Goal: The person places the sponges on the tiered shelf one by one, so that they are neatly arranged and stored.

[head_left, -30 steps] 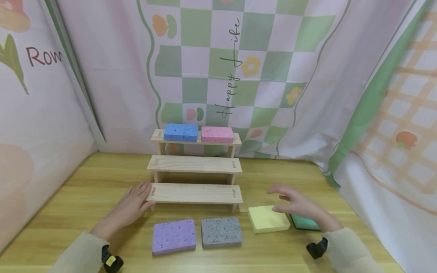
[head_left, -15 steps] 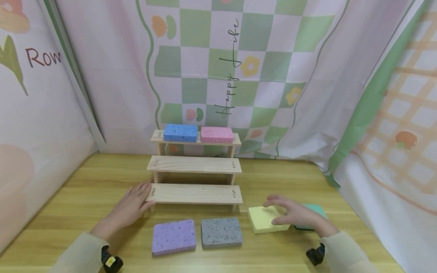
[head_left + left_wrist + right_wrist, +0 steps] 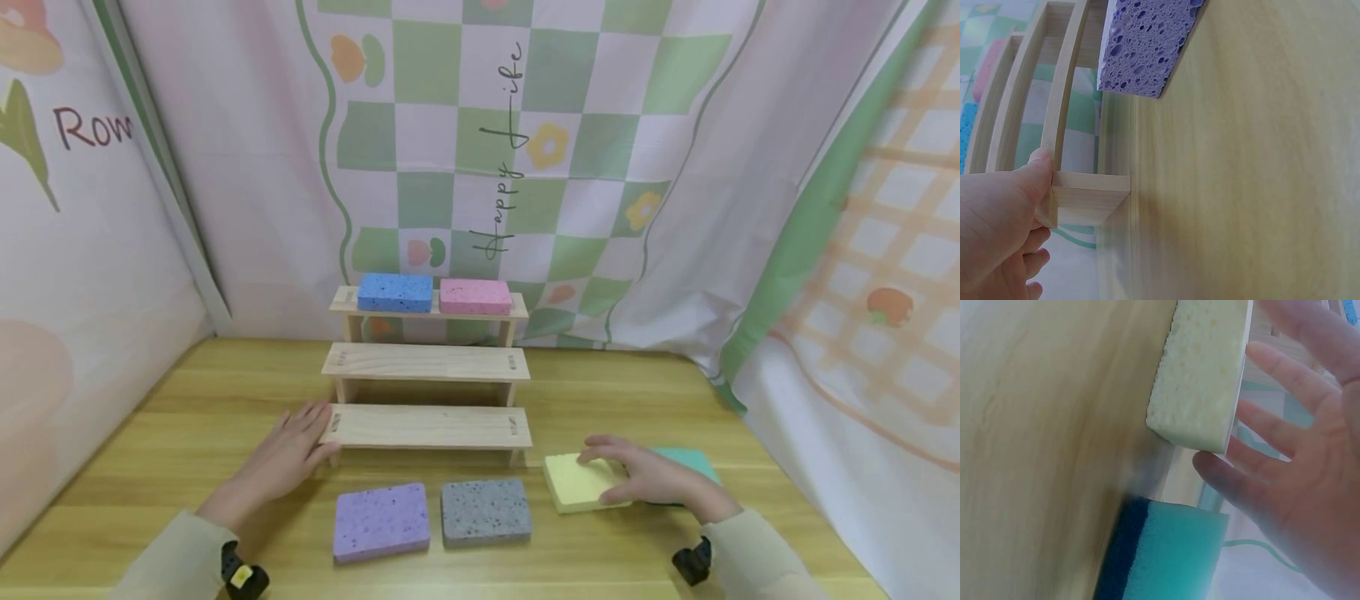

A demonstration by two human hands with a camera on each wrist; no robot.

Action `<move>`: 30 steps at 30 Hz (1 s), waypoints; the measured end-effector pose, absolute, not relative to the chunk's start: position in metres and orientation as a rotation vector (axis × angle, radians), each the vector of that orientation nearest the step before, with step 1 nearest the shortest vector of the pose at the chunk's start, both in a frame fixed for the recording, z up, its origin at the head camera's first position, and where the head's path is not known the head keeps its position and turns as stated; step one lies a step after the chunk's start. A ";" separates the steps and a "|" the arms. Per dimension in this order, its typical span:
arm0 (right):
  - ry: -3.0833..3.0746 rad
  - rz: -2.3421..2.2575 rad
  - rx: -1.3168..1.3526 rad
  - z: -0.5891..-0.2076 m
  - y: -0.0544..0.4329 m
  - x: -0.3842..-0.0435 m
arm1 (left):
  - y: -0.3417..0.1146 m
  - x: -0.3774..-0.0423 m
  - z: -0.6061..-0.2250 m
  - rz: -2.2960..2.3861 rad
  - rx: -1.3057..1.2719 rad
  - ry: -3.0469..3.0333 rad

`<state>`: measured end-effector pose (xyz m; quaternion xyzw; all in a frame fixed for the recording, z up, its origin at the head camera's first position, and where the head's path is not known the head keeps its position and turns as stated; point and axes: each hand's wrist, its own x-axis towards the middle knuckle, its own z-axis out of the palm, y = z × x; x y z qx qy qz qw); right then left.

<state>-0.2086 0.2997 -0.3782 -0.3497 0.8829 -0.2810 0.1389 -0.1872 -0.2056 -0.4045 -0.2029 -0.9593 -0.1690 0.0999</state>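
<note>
My left hand (image 3: 288, 450) holds the left end of the lowest step of a three-tier wooden shelf (image 3: 427, 427). In the left wrist view its thumb (image 3: 1038, 162) lies on the step's front edge, other fingers curling past the end. Over the right part of a pale yellow sponge (image 3: 573, 482) hovers my right hand (image 3: 652, 477), fingers spread around it; contact is hard to tell. Behind that hand lies a partly hidden green sponge (image 3: 690, 460), dark on its underside. Purple (image 3: 382, 521) and grey sponges (image 3: 486, 512) lie flat before the shelf.
On the top step sit a blue sponge (image 3: 395, 292) and a pink sponge (image 3: 475, 296). The shelf stands on a wood-grain table (image 3: 187, 392). A patterned curtain (image 3: 420, 142) hangs close behind, and fabric walls flank both sides.
My right hand has moved down and slightly left onto the yellow sponge, uncovering more of the green one. My left hand stays on the shelf.
</note>
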 end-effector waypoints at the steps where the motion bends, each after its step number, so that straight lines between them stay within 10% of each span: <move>1: 2.547 -0.811 -1.002 -0.378 0.300 -0.208 | -0.206 -0.187 -0.404 -0.501 -0.600 -2.836; 30: 2.504 -0.772 -0.915 -0.374 0.305 -0.211 | -0.204 -0.187 -0.402 -0.500 -0.591 -2.841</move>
